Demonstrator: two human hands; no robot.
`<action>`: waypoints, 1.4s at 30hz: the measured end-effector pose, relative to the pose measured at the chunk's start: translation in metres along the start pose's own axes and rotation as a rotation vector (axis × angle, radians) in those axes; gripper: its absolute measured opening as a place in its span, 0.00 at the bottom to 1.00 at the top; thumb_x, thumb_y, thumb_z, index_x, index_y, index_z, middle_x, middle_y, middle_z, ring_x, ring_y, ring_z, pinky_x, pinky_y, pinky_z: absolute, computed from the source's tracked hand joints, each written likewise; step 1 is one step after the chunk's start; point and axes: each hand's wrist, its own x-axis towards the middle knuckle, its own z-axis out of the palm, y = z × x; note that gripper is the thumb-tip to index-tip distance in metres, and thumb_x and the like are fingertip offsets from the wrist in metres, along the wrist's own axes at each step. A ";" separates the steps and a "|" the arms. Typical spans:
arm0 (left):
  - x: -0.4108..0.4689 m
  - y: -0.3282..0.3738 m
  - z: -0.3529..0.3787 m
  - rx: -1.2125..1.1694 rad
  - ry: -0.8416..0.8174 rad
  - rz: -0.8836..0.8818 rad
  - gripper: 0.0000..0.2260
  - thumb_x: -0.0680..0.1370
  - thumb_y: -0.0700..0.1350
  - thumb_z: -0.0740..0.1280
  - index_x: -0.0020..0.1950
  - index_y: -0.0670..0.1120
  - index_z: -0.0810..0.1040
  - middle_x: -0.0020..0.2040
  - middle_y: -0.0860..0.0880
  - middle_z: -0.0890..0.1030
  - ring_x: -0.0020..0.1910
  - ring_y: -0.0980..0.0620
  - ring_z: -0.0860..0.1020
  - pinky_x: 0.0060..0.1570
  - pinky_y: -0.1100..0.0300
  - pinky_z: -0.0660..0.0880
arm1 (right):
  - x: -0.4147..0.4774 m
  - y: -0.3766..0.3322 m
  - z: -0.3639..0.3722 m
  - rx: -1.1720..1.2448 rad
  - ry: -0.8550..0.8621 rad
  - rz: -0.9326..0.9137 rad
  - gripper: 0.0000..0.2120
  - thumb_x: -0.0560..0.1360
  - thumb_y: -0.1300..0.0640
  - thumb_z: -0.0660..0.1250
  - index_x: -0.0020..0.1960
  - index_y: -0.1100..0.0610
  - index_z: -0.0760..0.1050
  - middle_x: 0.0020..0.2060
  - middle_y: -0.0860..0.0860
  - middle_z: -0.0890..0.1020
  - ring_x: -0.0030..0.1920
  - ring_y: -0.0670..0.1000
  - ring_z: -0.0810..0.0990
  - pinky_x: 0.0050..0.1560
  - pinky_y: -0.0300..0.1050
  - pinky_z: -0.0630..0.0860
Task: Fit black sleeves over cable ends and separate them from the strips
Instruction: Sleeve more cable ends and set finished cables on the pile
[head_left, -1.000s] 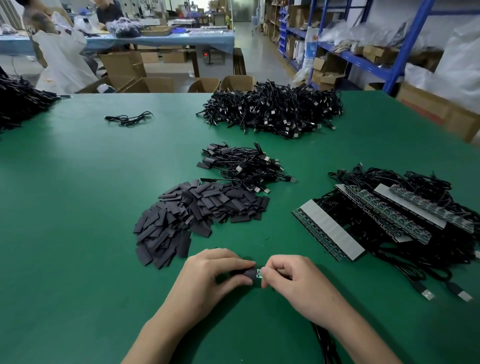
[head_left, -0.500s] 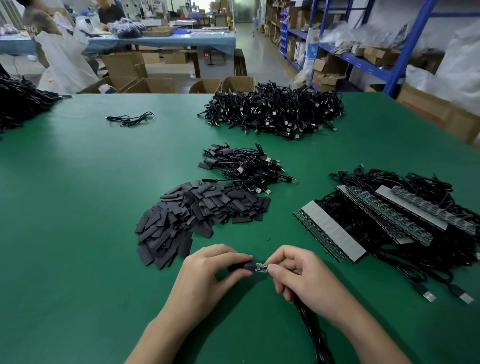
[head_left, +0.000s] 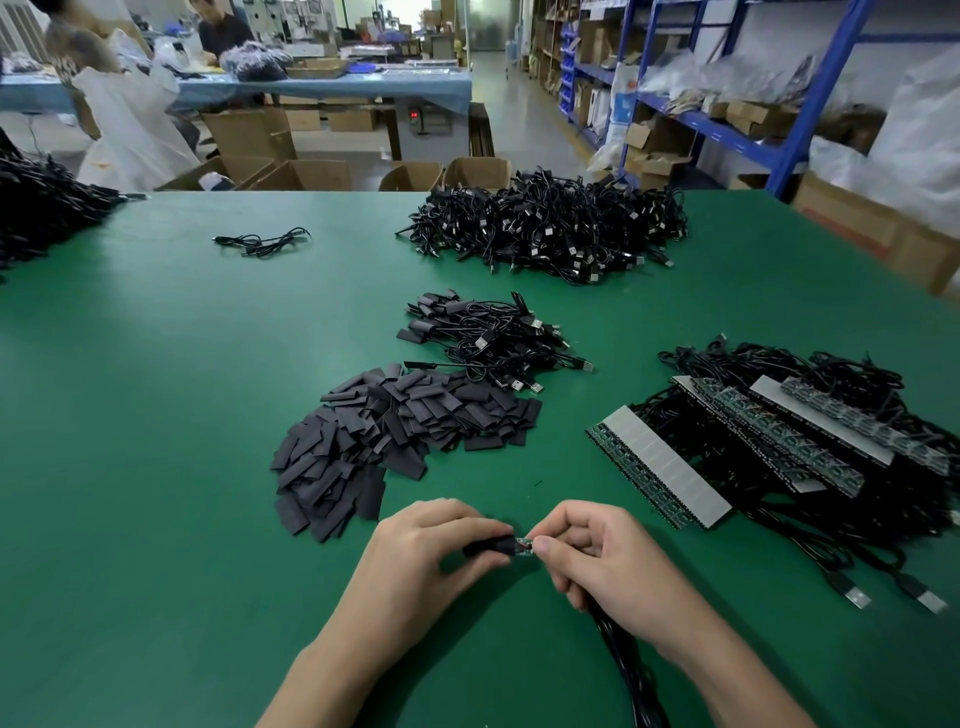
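A green table (head_left: 156, 467) fills most of the view. On its far side, right of centre, lies a broad heap of black cables (head_left: 545, 228), and a second dark cable heap (head_left: 41, 208) spills in at the far left edge. On the right, a tangle of cables lies under and around several long strips (head_left: 660, 462) of small green boards with pale grey backing. The nearest strip lies aslant and closest to the hands. In the middle sits a pile of loose sleeves (head_left: 395, 436), flat and black. Just beyond its far right edge is a smaller bundle of sleeved cables (head_left: 488, 338), whose ends already wear black covers. A lone cable (head_left: 262, 242) lies coiled by itself at the far left. At the near edge the two hands meet low over the table. The left hand (head_left: 421, 561) grips a black sleeve (head_left: 485, 545) between its thumb and curled fingers. The right hand (head_left: 608, 561) pinches the cable end (head_left: 523, 544), a tiny green board, between thumb and forefinger, with its other fingers curled. The board shows in the short gap between the hands, right at the sleeve's mouth; how far it has entered cannot be told. The held cable (head_left: 623, 654) runs from under the right hand toward the near edge.
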 end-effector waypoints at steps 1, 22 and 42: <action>0.000 0.000 0.000 0.004 -0.008 0.002 0.08 0.76 0.53 0.76 0.53 0.54 0.87 0.47 0.60 0.84 0.44 0.60 0.81 0.46 0.59 0.79 | 0.000 0.000 0.001 0.003 0.002 -0.007 0.04 0.79 0.56 0.70 0.45 0.53 0.81 0.30 0.50 0.81 0.29 0.49 0.76 0.34 0.42 0.73; 0.000 0.002 0.003 -0.006 0.054 0.042 0.09 0.78 0.55 0.72 0.52 0.52 0.87 0.46 0.59 0.84 0.43 0.60 0.81 0.44 0.60 0.79 | 0.001 0.003 0.006 -0.005 0.039 -0.058 0.05 0.73 0.46 0.70 0.44 0.47 0.79 0.31 0.51 0.83 0.29 0.48 0.78 0.33 0.39 0.73; 0.001 0.007 0.002 -0.064 0.080 -0.001 0.11 0.77 0.56 0.74 0.54 0.52 0.88 0.47 0.60 0.84 0.45 0.62 0.81 0.46 0.61 0.79 | -0.001 -0.001 0.010 0.071 0.035 -0.048 0.07 0.79 0.59 0.71 0.43 0.52 0.81 0.30 0.52 0.82 0.29 0.49 0.76 0.33 0.39 0.73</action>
